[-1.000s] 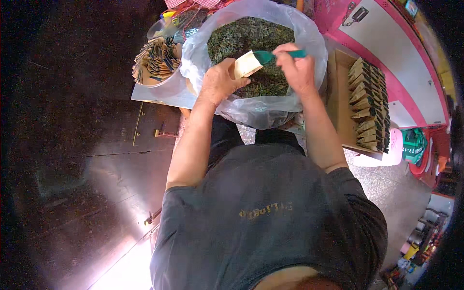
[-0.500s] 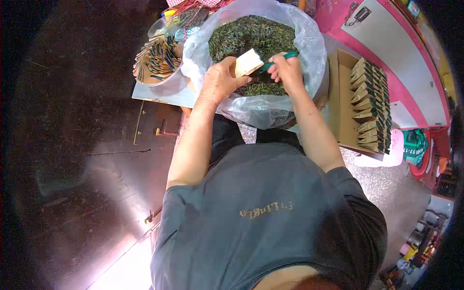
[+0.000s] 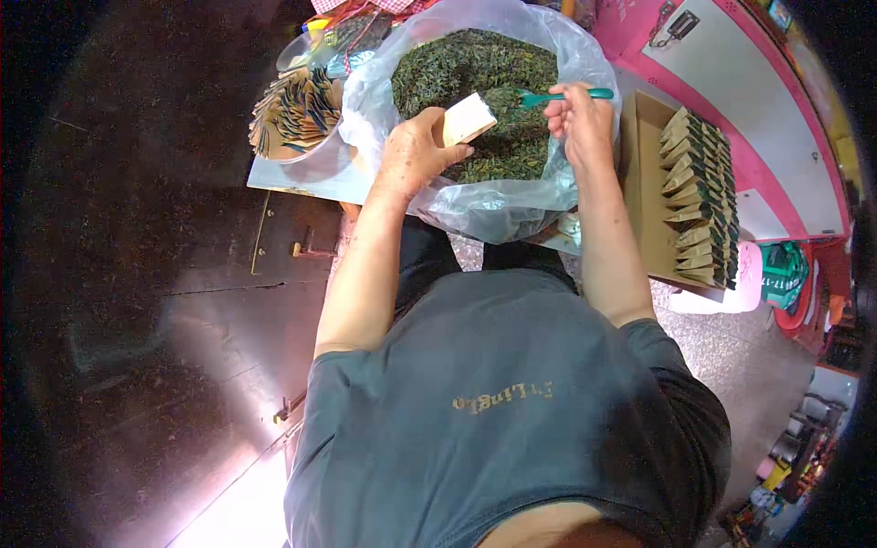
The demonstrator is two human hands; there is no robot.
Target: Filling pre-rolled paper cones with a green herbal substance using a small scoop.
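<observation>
Dried green leaves (image 3: 470,59), which look like tea, fill a large clear plastic bag (image 3: 364,91) with its mouth spread wide. Over the leaves, my left hand (image 3: 413,151) grips a small tan paper bag (image 3: 469,121) between thumb and fingers, tilted toward the right. My right hand (image 3: 585,125) is closed round the handle of a green plastic fork (image 3: 598,93). The fork lies nearly level, its head pointing left over the leaves, apart from the paper bag. Whether leaves sit on its tip I cannot tell.
On the left, a round tub (image 3: 338,157) holds many flat paper bags (image 3: 297,114). To the right, a cardboard box (image 3: 650,192) carries rows of filled paper bags (image 3: 702,196). A pink and white cabinet (image 3: 731,73) stands behind it. A dark surface (image 3: 137,274) spreads at far left.
My right hand has moved right with the fork, drawing its head away from the paper bag. The fork has turned closer to level. My left hand and the paper bag barely shift.
</observation>
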